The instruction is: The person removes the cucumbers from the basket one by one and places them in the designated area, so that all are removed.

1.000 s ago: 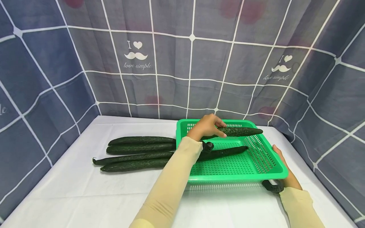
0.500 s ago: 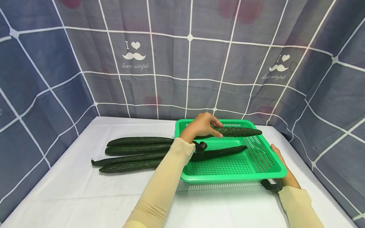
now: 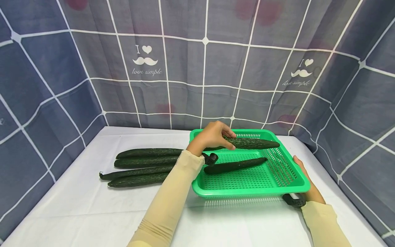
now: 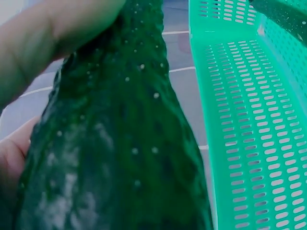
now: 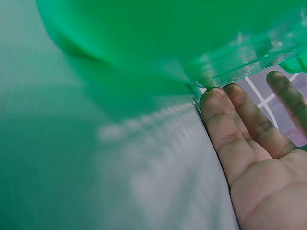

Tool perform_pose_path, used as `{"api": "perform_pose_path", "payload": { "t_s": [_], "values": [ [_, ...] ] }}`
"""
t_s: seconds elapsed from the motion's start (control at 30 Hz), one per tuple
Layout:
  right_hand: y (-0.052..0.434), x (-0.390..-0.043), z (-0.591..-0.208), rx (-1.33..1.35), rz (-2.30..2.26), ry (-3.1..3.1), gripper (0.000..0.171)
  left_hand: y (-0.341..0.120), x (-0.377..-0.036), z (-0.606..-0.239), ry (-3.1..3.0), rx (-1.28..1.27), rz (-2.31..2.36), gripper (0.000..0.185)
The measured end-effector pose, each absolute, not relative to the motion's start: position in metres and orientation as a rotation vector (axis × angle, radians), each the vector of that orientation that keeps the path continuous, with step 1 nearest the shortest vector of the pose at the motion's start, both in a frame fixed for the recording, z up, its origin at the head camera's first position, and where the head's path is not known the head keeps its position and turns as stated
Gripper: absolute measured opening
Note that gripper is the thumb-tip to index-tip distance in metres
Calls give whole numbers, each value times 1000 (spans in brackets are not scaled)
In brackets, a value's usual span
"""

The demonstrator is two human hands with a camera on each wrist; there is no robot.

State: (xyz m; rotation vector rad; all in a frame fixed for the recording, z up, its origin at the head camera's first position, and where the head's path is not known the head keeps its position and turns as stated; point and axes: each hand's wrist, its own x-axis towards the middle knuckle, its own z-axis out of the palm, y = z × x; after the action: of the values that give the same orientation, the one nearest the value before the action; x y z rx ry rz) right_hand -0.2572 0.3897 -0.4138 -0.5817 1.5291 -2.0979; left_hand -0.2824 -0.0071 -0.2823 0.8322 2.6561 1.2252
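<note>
Your left hand (image 3: pixel 213 136) gripped the cucumber (image 3: pixel 251 143) near its stem end, fingers curled round it; it looked stiff, bumpy, moderately heavy, so a mid-length hold would balance better. Your right hand (image 3: pixel 303 178) lay open, straight fingers against the green basket (image 3: pixel 290 187) edge.

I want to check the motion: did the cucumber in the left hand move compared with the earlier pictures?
Yes. The held cucumber has shifted slightly left: its tip, earlier past the green basket right wall, now lies inside it. The left hand grips it.
</note>
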Motion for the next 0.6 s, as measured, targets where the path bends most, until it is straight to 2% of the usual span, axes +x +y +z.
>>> {"api": "perform_pose_path", "payload": {
  "t_s": [0.6],
  "values": [
    [388, -258, -413, -614, -2130, 1366, 70, -26, -266, -271, 2647, 865, 1316, 37]
  ]
}}
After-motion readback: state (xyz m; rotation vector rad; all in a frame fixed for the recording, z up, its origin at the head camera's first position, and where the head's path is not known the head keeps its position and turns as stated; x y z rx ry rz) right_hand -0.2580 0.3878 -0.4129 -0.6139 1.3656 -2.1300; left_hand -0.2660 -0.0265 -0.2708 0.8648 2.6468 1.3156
